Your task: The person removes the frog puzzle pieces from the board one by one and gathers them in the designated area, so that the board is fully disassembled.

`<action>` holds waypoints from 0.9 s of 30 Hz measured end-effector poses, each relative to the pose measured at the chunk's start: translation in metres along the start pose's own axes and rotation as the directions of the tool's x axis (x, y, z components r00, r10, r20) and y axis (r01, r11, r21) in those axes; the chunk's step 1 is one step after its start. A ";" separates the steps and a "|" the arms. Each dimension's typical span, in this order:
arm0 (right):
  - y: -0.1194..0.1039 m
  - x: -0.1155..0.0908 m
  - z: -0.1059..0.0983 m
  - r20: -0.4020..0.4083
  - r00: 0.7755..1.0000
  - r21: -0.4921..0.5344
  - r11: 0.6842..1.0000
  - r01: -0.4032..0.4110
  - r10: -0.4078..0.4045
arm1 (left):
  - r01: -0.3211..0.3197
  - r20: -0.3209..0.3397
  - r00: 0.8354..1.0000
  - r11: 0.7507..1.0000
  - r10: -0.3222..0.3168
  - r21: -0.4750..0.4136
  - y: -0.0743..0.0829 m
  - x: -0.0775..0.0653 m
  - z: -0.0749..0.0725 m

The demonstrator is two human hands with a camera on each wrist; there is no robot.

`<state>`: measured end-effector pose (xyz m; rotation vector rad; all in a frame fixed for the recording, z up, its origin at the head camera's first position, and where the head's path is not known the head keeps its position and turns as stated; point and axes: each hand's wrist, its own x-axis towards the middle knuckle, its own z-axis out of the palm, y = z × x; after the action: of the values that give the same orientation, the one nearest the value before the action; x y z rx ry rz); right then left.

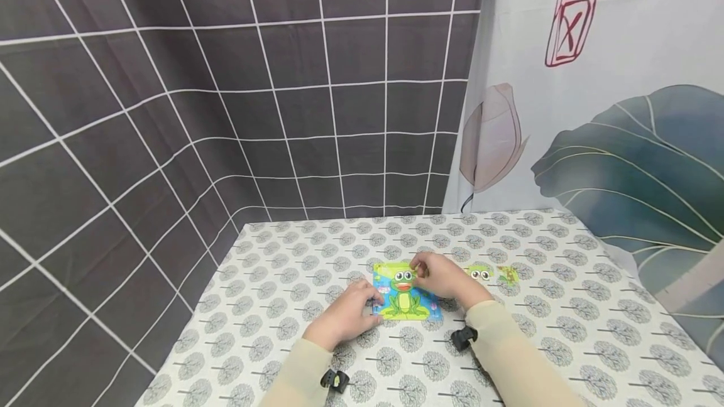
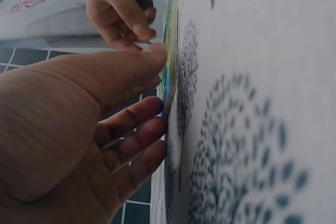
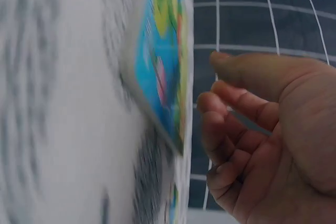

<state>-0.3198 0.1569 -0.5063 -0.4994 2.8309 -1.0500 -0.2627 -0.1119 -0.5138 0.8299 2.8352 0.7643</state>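
Note:
A frog puzzle board with a blue, yellow and green picture lies flat on the patterned cloth. My left hand rests at its left side, thumb and fingertips right at the edge, fingers loosely bent. Over the upper right part of the board is my right hand, its fingers loosely curled. In the right wrist view a gap shows between the thumb and the fingers, with nothing visible in it. The board's blue corner is beside that hand, blurred.
Right of the board lie a green puzzle piece with printed eyes and a yellow-green piece with orange marks. A dark grid curtain hangs behind the table, and a white curtain hangs at the right.

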 end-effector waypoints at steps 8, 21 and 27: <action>-0.020 0.008 0.026 0.050 0.998 -0.081 0.995 0.050 -0.046 | -0.012 -0.004 1.000 0.999 0.012 0.034 0.002 0.001 0.002; -0.031 0.007 0.034 0.112 0.993 -0.071 0.996 0.046 -0.038 | -0.006 -0.018 1.000 1.000 0.006 0.022 -0.001 0.003 0.003; -0.032 0.006 0.034 0.107 0.994 -0.057 0.997 0.044 -0.038 | -0.027 -0.029 0.999 0.999 0.028 0.032 -0.002 0.004 0.003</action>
<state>-0.3103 0.1113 -0.5114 -0.6026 2.7768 -0.9188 -0.2664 -0.1101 -0.5169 0.8707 2.8754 0.7427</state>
